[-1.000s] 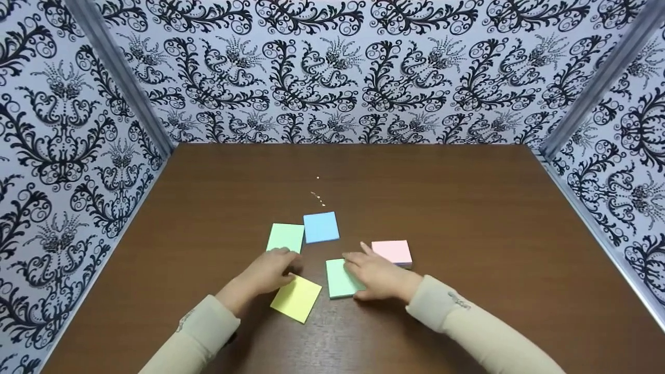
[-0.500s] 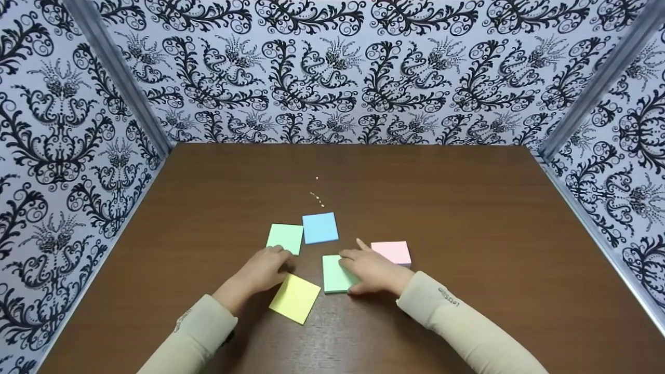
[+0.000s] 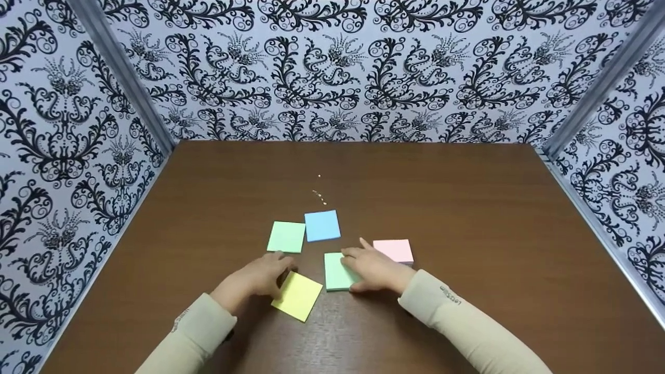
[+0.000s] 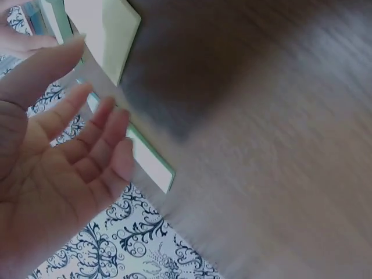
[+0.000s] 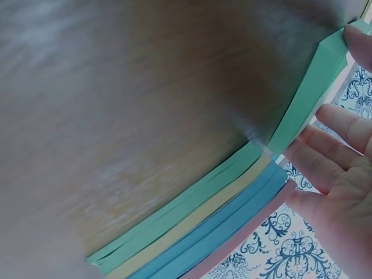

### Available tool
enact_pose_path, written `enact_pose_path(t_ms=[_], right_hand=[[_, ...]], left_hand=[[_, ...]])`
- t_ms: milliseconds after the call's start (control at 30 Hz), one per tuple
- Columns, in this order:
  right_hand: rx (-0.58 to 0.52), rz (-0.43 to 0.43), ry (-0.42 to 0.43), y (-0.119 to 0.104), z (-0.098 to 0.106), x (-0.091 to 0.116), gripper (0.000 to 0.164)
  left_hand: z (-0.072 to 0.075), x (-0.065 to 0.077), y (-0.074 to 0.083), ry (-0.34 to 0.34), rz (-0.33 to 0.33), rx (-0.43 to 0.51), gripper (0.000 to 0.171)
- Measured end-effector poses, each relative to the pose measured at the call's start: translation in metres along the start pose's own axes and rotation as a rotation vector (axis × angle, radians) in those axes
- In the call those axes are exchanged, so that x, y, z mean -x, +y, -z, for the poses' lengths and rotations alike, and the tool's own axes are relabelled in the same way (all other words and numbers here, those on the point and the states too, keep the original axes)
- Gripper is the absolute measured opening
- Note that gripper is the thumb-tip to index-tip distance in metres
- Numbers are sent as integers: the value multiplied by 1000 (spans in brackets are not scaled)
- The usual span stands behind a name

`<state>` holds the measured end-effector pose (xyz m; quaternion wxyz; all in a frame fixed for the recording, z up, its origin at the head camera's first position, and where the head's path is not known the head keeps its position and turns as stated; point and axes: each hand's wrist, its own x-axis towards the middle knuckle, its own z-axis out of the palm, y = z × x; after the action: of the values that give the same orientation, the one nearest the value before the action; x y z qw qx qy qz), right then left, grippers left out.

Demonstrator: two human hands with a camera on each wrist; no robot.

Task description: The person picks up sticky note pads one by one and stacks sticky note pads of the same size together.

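My left hand is beside a yellow sticky-note pad, its thumb at the pad's left edge and its fingers by the top corner. In the left wrist view, its loosely bent fingers hold nothing. My right hand grips a green sticky-note pad, thumb at the near edge and fingers over the far right part. The right wrist view shows this green pad between thumb and fingers. Further back, a second green pad lies next to a blue pad.
A stack topped with a pink pad stands right beside the right hand; its side shows green, yellow, blue and pink layers. Small pale specks mark the brown table. Patterned panels enclose its back and sides.
My left hand has drawn back from the far green pad, and its thumb has come down along the yellow pad's edge. My right hand and its green pad have shifted slightly away from me.
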<state>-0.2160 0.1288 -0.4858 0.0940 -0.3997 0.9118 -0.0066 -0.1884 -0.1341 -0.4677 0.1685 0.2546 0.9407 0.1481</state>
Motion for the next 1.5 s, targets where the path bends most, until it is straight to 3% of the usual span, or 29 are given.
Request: enact_pose_path(t_ms=[133,267,400,633,1000,1333,1500], right_hand=[[-12,-8,-5,1,0,0,64],[-27,-6,7,2,1,1,66],[-45,15,25,3,1,3,70],[-68,96,130,3,3,10,70],[-74,115,163,2,2,14,70],[-23,62,162,7,2,17,73],[-13,99,222,10,1,20,71]], left_hand=[[-4,2,-5,-21,-32,-83,80],[-7,2,-8,-29,-47,-149,88],[-9,2,-9,-20,-69,-182,86],[-6,3,-11,-14,-98,-183,83],[-7,4,-12,-20,-113,-154,77],[-4,7,-12,-66,-28,-145,88],[-2,8,-12,11,-79,-109,69]])
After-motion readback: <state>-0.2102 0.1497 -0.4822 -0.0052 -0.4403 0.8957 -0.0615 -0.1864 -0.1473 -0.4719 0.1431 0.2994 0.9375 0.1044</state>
